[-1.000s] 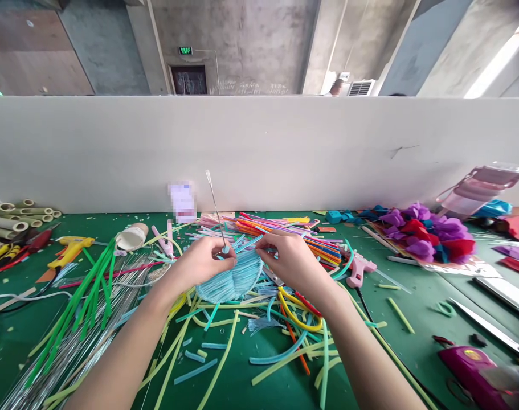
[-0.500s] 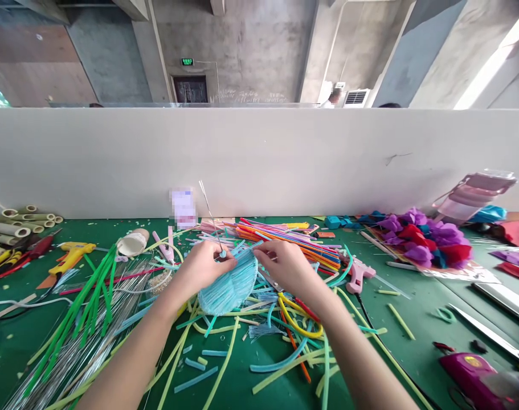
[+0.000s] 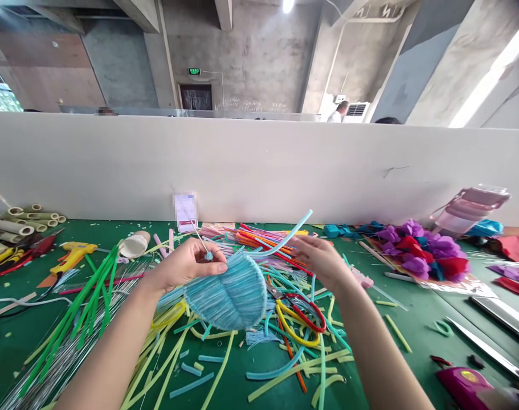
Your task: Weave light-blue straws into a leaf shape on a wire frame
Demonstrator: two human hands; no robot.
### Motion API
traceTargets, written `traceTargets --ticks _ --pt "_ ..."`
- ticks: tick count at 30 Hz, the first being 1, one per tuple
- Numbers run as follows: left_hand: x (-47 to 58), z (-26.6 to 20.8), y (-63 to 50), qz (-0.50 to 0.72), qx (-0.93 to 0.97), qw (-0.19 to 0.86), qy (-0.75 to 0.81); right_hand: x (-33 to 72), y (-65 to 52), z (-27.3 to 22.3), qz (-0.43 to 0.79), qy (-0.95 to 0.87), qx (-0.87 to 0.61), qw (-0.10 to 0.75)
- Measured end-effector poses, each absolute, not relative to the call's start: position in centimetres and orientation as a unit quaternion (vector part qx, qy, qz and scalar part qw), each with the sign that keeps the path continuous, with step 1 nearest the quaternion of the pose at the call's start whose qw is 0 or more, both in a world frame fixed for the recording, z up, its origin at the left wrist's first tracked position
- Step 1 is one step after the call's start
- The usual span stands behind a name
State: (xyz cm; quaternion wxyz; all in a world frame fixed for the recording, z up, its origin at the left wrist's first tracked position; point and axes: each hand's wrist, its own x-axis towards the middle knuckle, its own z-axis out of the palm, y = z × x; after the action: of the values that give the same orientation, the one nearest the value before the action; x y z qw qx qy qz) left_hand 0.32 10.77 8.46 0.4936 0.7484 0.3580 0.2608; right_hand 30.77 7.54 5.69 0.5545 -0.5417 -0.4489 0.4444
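Observation:
My left hand (image 3: 199,263) grips a light-blue leaf-shaped piece (image 3: 233,293) made of fuzzy pipe cleaner strands, pinched near its upper left edge between thumb and fingers. A thin wire stem (image 3: 200,236) rises from that grip, with a small blue blob at its lower end. From the top of the leaf piece a loose light-blue pipe cleaner (image 3: 287,238) sticks out, curving up to the right. Just right of this strand is my right hand (image 3: 321,259), fingers loosely bent and apart; nothing shows held in it.
Red-and-yellow-handled scissors (image 3: 302,313) lie among scattered pipe cleaner pieces. Bundled orange strands (image 3: 259,239) lie behind. At left are green strips (image 3: 94,290), metal wires and a yellow glue gun (image 3: 73,256). Purple and red petals (image 3: 425,247) and a pink bottle (image 3: 470,210) stand right; a white partition (image 3: 259,171) behind.
My right hand has left the leaf piece's edge and moved right, its fingers loosening. The blue strand now sticks up. My left hand has shifted left and tilted the leaf piece, showing its face.

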Motion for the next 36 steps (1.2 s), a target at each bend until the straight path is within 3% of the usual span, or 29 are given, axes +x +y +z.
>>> traceTargets --ticks 4,10,26,36 --pt "0.5 8.6 10.4 0.231 0.757 0.510 0.338 25.8 6.8 5.9 0.634 -0.480 -0.388 0.465" --pt "1.0 8.5 10.5 0.219 0.747 0.515 0.359 23.8 6.3 5.5 0.711 -0.442 -0.318 0.445" --pt "1.2 8.3 10.7 0.224 0.750 0.495 0.378 23.3 6.8 4.6 0.663 -0.473 -0.363 0.454" --pt "1.5 7.9 10.7 0.238 0.724 0.507 0.403 22.6 6.6 4.9 0.530 -0.543 -0.429 0.491"
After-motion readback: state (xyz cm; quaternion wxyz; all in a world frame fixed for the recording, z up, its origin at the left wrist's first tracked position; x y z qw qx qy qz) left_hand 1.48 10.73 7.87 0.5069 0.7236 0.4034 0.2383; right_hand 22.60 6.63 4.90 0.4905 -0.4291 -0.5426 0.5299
